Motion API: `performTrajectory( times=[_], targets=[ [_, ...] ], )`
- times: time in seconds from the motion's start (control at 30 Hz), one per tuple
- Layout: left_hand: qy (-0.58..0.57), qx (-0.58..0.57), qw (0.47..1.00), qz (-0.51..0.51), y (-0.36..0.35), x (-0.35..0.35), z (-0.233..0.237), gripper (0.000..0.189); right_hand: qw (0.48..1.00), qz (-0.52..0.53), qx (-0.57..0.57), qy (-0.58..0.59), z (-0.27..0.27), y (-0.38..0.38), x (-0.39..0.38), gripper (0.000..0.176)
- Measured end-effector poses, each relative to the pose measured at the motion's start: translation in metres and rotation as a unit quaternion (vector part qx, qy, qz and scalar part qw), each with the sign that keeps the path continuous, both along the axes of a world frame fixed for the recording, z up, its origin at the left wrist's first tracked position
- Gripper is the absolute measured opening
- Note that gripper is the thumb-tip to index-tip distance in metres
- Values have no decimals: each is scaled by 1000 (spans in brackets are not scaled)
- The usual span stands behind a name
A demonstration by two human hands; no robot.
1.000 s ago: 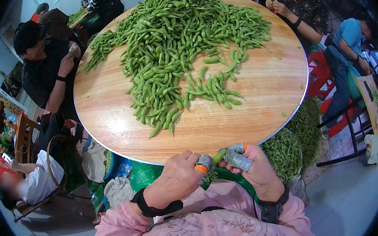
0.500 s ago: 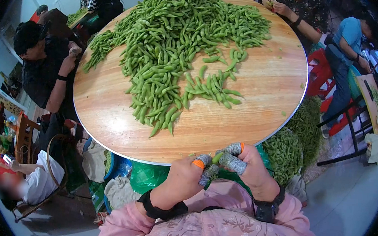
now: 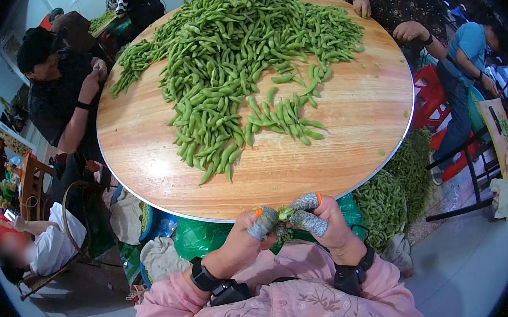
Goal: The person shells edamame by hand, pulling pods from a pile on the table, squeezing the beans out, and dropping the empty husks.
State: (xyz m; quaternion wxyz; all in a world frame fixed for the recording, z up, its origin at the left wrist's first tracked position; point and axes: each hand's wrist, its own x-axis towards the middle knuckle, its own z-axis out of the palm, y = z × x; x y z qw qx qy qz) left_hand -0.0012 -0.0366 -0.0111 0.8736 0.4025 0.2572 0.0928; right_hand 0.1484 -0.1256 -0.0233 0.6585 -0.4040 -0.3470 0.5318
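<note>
My left hand (image 3: pixel 246 236) and my right hand (image 3: pixel 329 225) meet just past the table's near edge, fingers closed and tips almost together. Grey knitted finger covers with orange bands wrap the thumbs and some fingers. Pinched between both sets of fingertips is a green soybean pod (image 3: pixel 284 213), looking torn or split, with pale green showing. Finger covers hide part of it. Beyond my hands, a large heap of soybean pods (image 3: pixel 227 53) spreads over the round wooden table (image 3: pixel 152 149).
Green plastic bags (image 3: pixel 198 238) lie below the near edge. At right, a sack of pods (image 3: pixel 383 206) stands on the floor beside red stools (image 3: pixel 431 95). One person sits at the table's left (image 3: pixel 60 93), another at its far right (image 3: pixel 414 21). Others work farther back.
My left wrist has turned, and the pod between my fingers now shows a paler, broken-open end. The far-right person's hands have moved apart and lowered toward the table edge.
</note>
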Motion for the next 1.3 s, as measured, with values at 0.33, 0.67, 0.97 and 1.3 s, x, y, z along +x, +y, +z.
performTrajectory(
  times=[0.33, 0.67, 0.97, 1.3],
  targets=[
    [-10, 538, 842, 32, 1, 2, -2, 22, 993, 47, -112, 4, 15, -3, -2, 11],
    [76, 13, 993, 89, -2, 4, 12, 29, 907, -47, 70, -412, 19, 5, 3, 16],
    [13, 298, 954, -42, 3, -2, 0, 13, 929, -16, 4, -368, 25, 1, 2, 19],
    [34, 529, 844, -83, 15, -3, 2, 16, 907, -169, -93, -375, 20, -30, 29, 12]
  ],
)
